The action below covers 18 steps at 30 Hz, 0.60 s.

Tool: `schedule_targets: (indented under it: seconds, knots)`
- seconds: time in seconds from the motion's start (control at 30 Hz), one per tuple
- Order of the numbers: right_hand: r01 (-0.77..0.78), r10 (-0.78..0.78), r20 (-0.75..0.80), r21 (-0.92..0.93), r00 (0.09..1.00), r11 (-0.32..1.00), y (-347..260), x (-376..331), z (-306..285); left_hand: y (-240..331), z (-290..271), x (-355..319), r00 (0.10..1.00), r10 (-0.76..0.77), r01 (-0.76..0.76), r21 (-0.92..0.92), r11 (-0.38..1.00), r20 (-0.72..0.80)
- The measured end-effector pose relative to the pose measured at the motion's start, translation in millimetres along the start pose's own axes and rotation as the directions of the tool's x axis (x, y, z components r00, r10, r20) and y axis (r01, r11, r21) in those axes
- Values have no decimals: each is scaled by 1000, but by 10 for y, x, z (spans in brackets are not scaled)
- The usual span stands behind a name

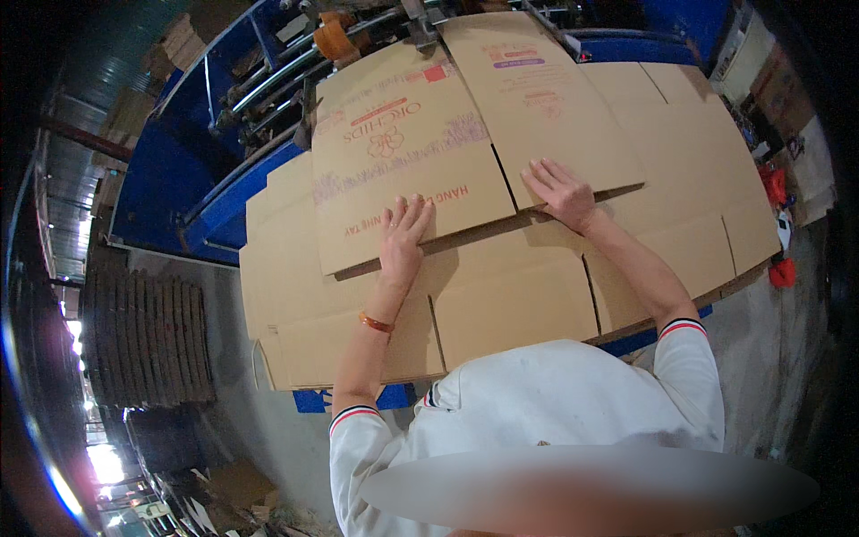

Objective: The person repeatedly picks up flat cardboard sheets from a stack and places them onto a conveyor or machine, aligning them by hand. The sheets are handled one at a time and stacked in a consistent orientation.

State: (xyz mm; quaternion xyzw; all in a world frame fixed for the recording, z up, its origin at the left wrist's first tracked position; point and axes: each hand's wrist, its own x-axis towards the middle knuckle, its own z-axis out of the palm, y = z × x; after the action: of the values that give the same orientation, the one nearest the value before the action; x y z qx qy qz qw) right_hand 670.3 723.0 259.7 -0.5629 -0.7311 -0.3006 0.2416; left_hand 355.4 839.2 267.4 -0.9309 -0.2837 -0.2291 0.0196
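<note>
The top flat printed brown cardboard box blank (412, 152) lies half fed into the blue machine (192, 192), while the left hand (403, 237) and right hand (559, 192) press on its near edge with fingers spread flat, pinching nothing, and a thick stack of plain blanks (501, 304) under it waits.

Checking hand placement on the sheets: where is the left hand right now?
In the head view, the left hand lies flat on the near edge of the printed cardboard sheet, left of centre, atop the cardboard stack.

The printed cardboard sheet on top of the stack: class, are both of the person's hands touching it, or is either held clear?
Touching. The head view shows the left hand and right hand both lying flat, fingers spread, on the near edge of the printed cardboard sheet.
</note>
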Motion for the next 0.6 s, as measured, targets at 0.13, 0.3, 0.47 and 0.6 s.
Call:
schedule_targets:
  seconds: [0.13, 0.3, 0.47, 0.6]
  knots:
    - [-40, 39, 63, 27, 997, 999, 15, 84, 65, -23, 42, 57, 997, -66, 66, -12, 998, 38]
    - [-53, 49, 41, 121, 998, 991, 221, 177, 117, -168, 28, 234, 997, -67, 65, 38, 997, 48]
    - [-38, 38, 16, -26, 999, 999, 384, 296, 464, -340, 187, 440, 998, -66, 62, 143, 988, 24]
    - [-104, 138, 244, -148, 960, 984, 465, 469, 688, -422, 277, 653, 988, -151, 151, 263, 953, -23]
